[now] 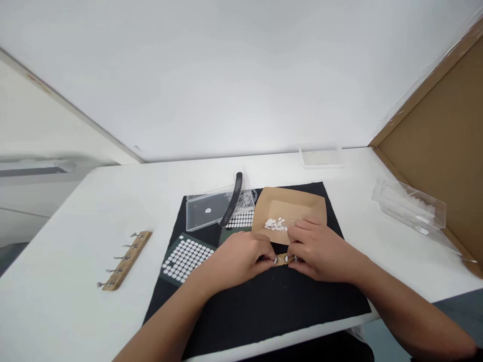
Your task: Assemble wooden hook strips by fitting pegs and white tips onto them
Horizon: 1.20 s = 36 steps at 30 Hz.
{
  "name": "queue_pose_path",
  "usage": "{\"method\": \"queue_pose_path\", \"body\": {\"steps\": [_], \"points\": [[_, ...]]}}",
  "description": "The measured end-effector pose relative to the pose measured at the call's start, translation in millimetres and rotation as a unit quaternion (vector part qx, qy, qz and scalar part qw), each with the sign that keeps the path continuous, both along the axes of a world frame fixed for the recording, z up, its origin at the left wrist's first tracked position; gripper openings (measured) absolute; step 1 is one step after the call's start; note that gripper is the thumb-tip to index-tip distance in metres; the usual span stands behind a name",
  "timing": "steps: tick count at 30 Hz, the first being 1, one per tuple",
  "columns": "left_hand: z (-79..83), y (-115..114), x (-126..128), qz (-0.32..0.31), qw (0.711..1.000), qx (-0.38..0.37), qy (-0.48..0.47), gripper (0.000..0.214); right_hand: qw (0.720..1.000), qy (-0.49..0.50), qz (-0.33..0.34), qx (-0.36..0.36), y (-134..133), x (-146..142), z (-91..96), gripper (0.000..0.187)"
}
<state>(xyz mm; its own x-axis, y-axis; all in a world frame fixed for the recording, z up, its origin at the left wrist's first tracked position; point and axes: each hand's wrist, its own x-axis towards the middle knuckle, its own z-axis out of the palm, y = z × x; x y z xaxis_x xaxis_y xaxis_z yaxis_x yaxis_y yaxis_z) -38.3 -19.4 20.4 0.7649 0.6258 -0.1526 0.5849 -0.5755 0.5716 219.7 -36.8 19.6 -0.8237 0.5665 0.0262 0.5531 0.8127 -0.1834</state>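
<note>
My left hand [241, 256] and my right hand [320, 249] meet over the black mat [264, 301], fingers curled around a small wooden strip with metal hooks [283, 259] held between them. Only a short piece of the strip shows between my fingertips. Just behind my hands lies a brown paper tray [298, 203] holding several small white pieces [275, 224].
A second wooden hook strip [126, 260] lies on the white table to the left. A green sheet of white dots [184, 257], a clear plastic case [209, 210] and a black tool [234, 198] sit on the mat. A clear tray [411, 208] and brown board [445, 151] stand right.
</note>
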Motion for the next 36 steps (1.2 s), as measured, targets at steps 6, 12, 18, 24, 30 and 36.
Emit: {"method": "queue_pose_path", "body": {"steps": [6,12,18,24,30,36], "points": [[-0.9,-0.3,-0.2,-0.006,1.0,-0.01,0.016,0.013,1.0,-0.004,0.001,0.0,-0.4,-0.4,1.6,0.022],[-3.6,0.7,1.5,-0.007,1.0,0.002,0.009,0.014,1.0,0.001,-0.001,-0.001,-0.5,-0.4,-1.0,0.022],[-1.4,-0.5,2.0,-0.005,1.0,0.001,0.0,0.011,1.0,0.019,-0.007,0.0,-0.6,-0.7,2.0,0.023],[-1.5,-1.8,1.9,-0.008,1.0,-0.005,-0.02,0.011,0.999,0.034,-0.01,-0.001,-1.8,-3.7,1.8,0.023],[-1.5,-1.0,1.7,-0.013,1.0,-0.006,-0.018,0.013,1.0,0.013,0.0,0.015,-2.9,-6.4,-2.6,0.021],[-4.8,-0.6,1.0,-0.006,1.0,-0.005,-0.018,0.012,1.0,0.023,-0.001,0.016,-3.6,-6.1,-2.7,0.024]]}}
